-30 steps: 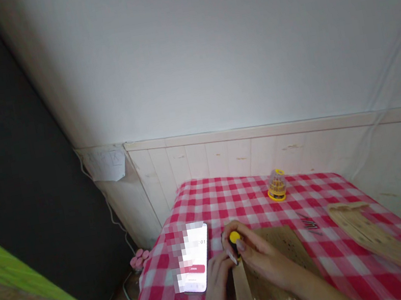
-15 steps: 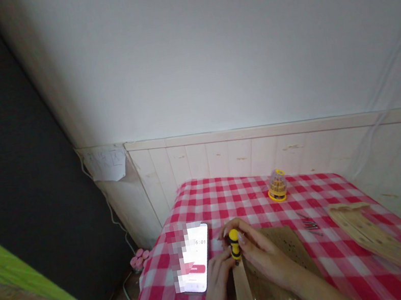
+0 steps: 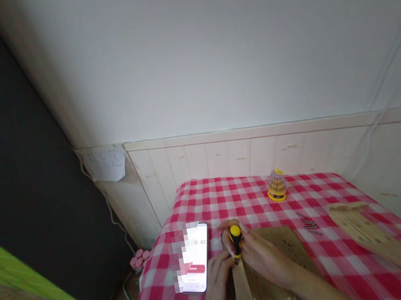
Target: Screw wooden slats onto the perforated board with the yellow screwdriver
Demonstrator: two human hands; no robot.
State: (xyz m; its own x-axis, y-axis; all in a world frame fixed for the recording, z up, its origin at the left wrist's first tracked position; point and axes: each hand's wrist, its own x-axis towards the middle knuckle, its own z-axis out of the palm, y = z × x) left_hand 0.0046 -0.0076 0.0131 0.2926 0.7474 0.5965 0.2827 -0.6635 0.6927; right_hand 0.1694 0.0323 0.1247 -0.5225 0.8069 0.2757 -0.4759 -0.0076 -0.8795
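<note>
My right hand (image 3: pixel 262 262) is closed round a small yellow-and-black screwdriver (image 3: pixel 235 239), held upright with its tip down on the top of a narrow wooden piece (image 3: pixel 241 285). That piece stands on edge against a flat brown wooden panel (image 3: pixel 280 247) dotted with small holes. My left hand (image 3: pixel 220 291) grips the wooden piece from the left, its thumb low at the near end. Both hands sit at the table's near edge, partly cut off by the frame.
A lit phone (image 3: pixel 195 259) lies left of my hands on the red-and-white checked tablecloth (image 3: pixel 232 198). A yellow holder of screwdriver bits (image 3: pixel 276 186) stands farther back. Dark screws (image 3: pixel 310 224) and another wooden panel (image 3: pixel 379 237) lie right. A white panelled wall (image 3: pixel 225 156) backs the table.
The screwdriver has come up from under my right hand's fingers and now stands taller with its yellow cap exposed. My left hand has stayed on the wooden piece.
</note>
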